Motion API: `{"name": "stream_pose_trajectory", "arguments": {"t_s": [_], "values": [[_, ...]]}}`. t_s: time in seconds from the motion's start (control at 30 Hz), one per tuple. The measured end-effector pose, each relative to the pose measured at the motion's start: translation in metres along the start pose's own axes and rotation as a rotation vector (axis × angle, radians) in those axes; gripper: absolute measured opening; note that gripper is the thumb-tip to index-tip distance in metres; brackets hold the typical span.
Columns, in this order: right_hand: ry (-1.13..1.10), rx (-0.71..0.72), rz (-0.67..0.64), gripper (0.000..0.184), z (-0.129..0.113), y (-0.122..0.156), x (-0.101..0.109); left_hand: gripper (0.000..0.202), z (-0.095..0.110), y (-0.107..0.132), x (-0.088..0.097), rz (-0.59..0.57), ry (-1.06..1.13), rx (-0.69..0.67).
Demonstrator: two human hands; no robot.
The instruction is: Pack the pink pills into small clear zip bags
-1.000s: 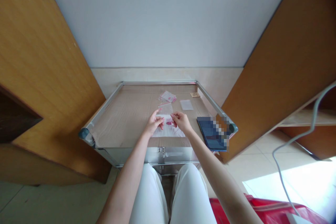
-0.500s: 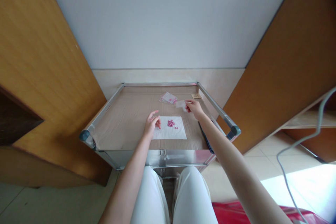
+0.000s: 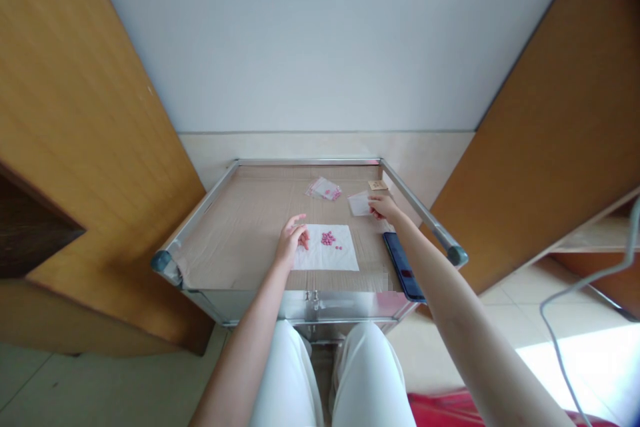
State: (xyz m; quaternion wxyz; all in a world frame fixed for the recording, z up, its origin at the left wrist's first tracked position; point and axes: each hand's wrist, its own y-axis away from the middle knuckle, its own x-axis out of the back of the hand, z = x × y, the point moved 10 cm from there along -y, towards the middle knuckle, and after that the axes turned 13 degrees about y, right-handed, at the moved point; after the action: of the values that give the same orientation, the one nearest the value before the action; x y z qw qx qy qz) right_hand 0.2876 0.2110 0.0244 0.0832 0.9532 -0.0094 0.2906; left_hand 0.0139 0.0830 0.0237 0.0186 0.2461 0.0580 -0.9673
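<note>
My right hand [image 3: 383, 207] is at the right side of the table top, its fingers pinched at the edge of a small clear plastic bag [image 3: 358, 204]. The bag looks flat, and whether there is more than one layer cannot be made out. Over the left edge of a white paper sheet [image 3: 345, 260] is my left hand [image 3: 293, 240], index finger stretched out and the others loosely bent, with nothing visible in it. A cluster of small pink pills [image 3: 327, 238] lies on the sheet, with a few apart from it. Behind lie overlapping clear bags [image 3: 325, 189] with pink contents.
A dark phone [image 3: 403, 268] lies by the right front edge, partly under my right forearm. A small tan card [image 3: 377, 185] is at the back right corner. Metal rails [image 3: 420, 210] border the brown-covered table top [image 3: 225, 240]. Wooden panels stand on both sides.
My right hand has moved slightly right and lower with the bag, which now looks flatter. More of the phone shows. My left hand has stayed nearly in place.
</note>
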Motion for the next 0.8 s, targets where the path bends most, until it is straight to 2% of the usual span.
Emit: {"name": "stream_pose_trajectory", "arguments": {"t_s": [0.1, 0.33, 0.5, 0.63, 0.8], "values": [[0.033, 0.031, 0.05, 0.028, 0.0, 0.001, 0.005, 0.041, 0.0, 0.0, 0.0, -0.005, -0.003, -0.003], [0.063, 0.027, 0.115, 0.042, 0.002, 0.003, 0.011, 0.04, 0.001, 0.001, -0.002, -0.014, -0.009, -0.005], [0.088, 0.002, 0.148, 0.043, 0.012, -0.002, 0.012, 0.04, 0.001, 0.001, -0.002, -0.02, -0.006, -0.012], [0.388, -0.022, 0.208, 0.04, 0.012, -0.001, 0.02, 0.041, 0.001, 0.001, -0.003, -0.017, -0.01, -0.006], [0.888, 0.026, 0.334, 0.029, -0.018, 0.015, 0.03, 0.04, 0.002, 0.001, -0.003, -0.012, -0.026, -0.016]]}}
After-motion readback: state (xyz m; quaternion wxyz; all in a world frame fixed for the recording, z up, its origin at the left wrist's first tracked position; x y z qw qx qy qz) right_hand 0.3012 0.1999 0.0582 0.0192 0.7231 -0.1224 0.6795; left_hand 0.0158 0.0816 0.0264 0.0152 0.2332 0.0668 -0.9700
